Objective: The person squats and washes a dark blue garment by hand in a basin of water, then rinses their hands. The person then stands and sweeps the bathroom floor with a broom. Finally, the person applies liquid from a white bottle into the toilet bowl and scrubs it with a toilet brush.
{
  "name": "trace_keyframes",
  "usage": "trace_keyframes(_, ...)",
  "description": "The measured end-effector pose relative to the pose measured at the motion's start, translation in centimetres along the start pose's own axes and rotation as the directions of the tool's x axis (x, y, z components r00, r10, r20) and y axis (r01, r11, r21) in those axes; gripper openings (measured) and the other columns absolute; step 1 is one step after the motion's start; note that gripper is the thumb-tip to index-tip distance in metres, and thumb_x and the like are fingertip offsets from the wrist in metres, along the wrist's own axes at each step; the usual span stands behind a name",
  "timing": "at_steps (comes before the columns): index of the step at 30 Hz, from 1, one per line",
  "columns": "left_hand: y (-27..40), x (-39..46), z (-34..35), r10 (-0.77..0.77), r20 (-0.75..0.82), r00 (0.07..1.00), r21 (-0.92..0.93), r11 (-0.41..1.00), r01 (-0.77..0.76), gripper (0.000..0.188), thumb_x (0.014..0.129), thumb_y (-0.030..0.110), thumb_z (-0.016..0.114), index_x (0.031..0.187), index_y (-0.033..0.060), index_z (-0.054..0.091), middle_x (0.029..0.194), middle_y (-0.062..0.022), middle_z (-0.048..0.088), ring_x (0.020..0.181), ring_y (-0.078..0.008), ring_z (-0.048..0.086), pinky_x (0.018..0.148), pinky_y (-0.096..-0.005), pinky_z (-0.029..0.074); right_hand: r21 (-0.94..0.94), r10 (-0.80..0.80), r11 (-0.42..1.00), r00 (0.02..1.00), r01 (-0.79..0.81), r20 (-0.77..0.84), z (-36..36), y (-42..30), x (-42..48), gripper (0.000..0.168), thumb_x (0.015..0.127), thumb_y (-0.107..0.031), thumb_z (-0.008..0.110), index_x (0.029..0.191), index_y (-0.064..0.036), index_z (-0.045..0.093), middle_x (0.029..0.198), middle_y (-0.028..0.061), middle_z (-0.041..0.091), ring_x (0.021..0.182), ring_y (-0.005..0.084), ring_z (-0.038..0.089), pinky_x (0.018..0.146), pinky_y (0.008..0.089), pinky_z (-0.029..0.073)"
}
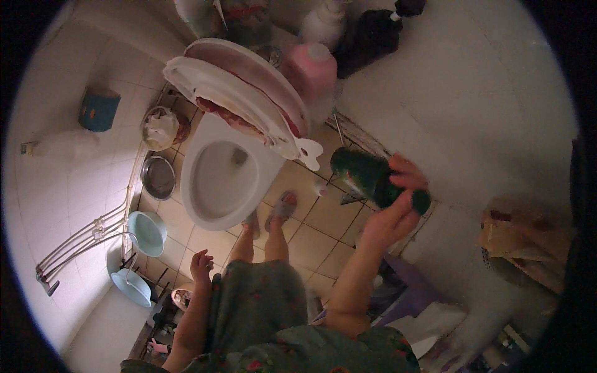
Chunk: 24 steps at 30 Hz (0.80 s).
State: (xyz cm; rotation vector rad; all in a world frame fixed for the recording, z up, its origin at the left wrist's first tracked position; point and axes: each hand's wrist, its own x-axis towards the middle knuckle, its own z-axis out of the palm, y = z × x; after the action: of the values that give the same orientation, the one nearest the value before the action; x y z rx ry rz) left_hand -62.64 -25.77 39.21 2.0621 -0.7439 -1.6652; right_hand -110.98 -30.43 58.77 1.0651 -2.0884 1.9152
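Observation:
My right hand (396, 210) grips a dark green bottle (361, 172) near its capped end, over the floor at the right of the toilet. The bottle lies tilted, its base towards the toilet, and looks blurred. My left hand (202, 265) hangs low beside my thigh, fingers loosely bent and apart, with nothing in it. Before me stands a white toilet bowl (189, 182). Its raised seat and lid (242, 102) lean back, and a reddish cover shows between them. A pale butterfly-shaped handle (311, 152) sticks out from the seat's edge.
Behind the toilet stand a pink bottle (310, 70) and a white pump bottle (324, 23). Along the left wall are a waste bin (159, 128), a metal basin (157, 178), a light blue basin (147, 233) and pipes (84, 247). A brown bag or cloth (522, 233) hangs at right.

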Motion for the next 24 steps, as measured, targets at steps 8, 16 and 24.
trace_keyframes(8,-1.7,-0.3,-0.4,-0.017,-0.001,1.000,-0.014,1.000,0.017,0.019,0.090,0.012,0.047,0.105,0.0039,0.055,0.078,-0.0064,0.060,0.062,-0.0094,0.052,0.053,-0.0209,0.043,-0.163,0.067,0.986,0.972,-0.030,0.226,8.5,1.4,6.7,0.024,0.092,-0.015,0.038,0.081,-0.002,0.055,0.091,0.0125,0.062,0.088,0.0246,0.058,0.082,0.0323,0.042)
trace_keyframes(16,-2.4,-1.6,-1.0,-0.084,-0.088,0.993,-0.123,0.990,0.073,0.019,0.092,0.015,0.049,0.105,0.0038,0.055,0.078,-0.0062,0.060,0.062,-0.0093,0.053,0.051,-0.0204,0.043,-0.277,-0.031,0.960,0.997,0.051,0.076,12.1,2.6,7.0,0.020,0.095,-0.018,0.043,0.096,-0.002,0.055,0.101,0.0095,0.048,0.094,0.0215,0.054,0.084,0.0303,0.041)
trace_keyframes(24,-1.2,-1.1,0.1,-0.048,-0.004,0.999,-0.093,0.995,0.047,0.020,0.091,0.012,0.046,0.107,0.0052,0.055,0.082,-0.0052,0.059,0.067,-0.0095,0.052,0.057,-0.0216,0.044,0.412,0.215,0.885,0.975,-0.217,0.053,10.0,4.4,3.9,0.043,0.091,-0.030,0.051,0.122,-0.002,0.041,0.124,0.0115,0.042,0.109,0.0206,0.047,0.094,0.0326,0.037)
